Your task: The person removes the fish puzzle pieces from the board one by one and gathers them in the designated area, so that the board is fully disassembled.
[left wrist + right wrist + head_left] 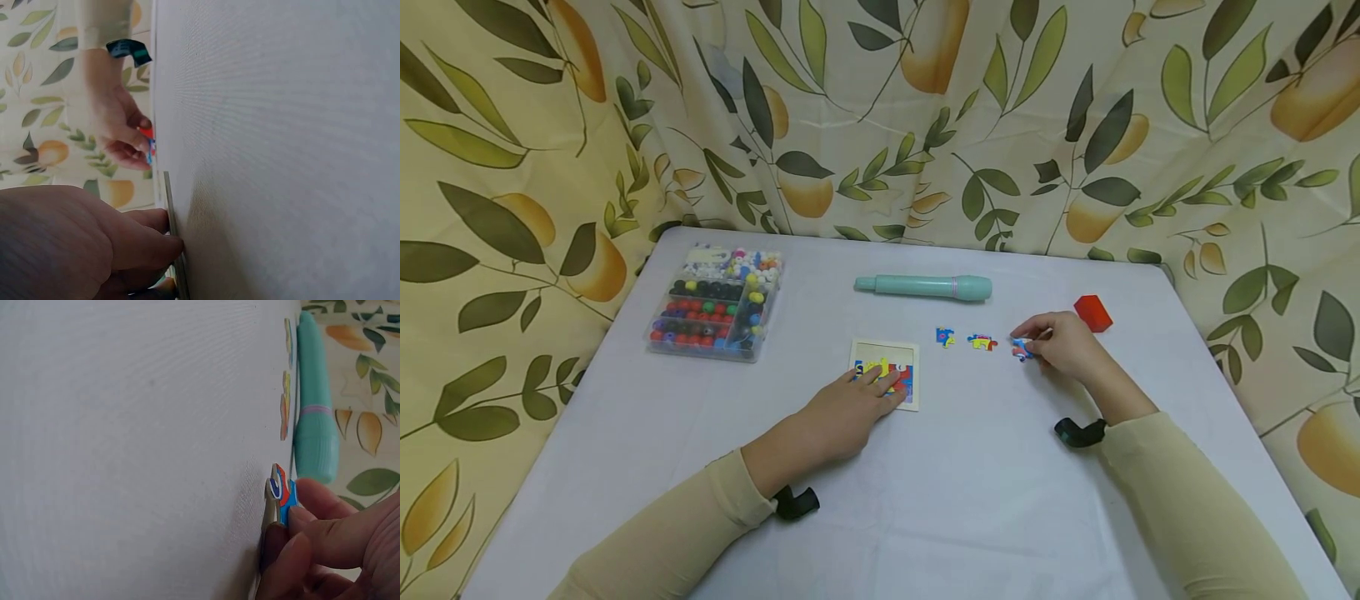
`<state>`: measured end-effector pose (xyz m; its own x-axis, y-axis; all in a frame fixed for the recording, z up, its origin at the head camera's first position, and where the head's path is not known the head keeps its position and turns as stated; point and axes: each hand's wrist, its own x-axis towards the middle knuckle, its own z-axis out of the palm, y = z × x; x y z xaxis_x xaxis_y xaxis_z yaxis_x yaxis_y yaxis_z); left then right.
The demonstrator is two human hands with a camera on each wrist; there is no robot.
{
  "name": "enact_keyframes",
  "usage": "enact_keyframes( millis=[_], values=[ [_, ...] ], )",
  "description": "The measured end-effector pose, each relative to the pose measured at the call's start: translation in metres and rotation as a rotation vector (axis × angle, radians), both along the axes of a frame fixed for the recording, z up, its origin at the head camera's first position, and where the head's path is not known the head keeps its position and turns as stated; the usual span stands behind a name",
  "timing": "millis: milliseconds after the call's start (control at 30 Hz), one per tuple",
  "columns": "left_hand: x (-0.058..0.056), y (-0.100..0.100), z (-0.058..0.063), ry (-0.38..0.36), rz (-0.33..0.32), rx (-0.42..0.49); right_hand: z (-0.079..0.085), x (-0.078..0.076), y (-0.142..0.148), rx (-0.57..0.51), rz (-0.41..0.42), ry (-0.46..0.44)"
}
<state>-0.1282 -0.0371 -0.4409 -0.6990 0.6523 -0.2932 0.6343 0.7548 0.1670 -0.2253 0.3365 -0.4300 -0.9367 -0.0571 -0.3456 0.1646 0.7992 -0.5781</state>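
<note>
White cloth-covered worktop (955, 500): left hand (842, 417) nearest, its fingers lying fairly straight across a cream, square, wooden-looking tray (887, 353).
Uneven pressure could skid the tray or unseat its colourful pieces (907, 371), partly hidden underneath; farther out, the right hand (1070, 346) pinches a thin blue, red and white jigsaw piece (288, 509), which its narrow edge might let slip, the fingers masking part of its picture.

Across the top and down both sides I see a curtain (880, 233) of leaves and orange fruit; below, a white table (962, 508), softly lit.
</note>
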Motion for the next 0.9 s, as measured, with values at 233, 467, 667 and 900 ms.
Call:
enact_keyframes(
  millis=[233, 467, 667, 900],
  values=[
    [-0.0001, 0.0003, -0.0022, -0.004, 0.006, -0.003, -0.0037, 0.0007, -0.0011, 0.028, 0.002, 0.038],
    [-0.0005, 0.0003, -0.0037, 0.012, 0.000, -0.013, -0.0052, 0.0010, -0.0009, 0.037, -0.001, 0.056],
    [-0.0002, -0.0001, -0.0037, 0.020, -0.004, -0.011, -0.0067, 0.0005, -0.0018, 0.044, -0.018, 0.056],
    [0.0002, -0.0005, -0.0026, 0.020, -0.011, -0.007, -0.0051, 0.0008, -0.0045, 0.049, -0.053, 0.055]
  ],
)
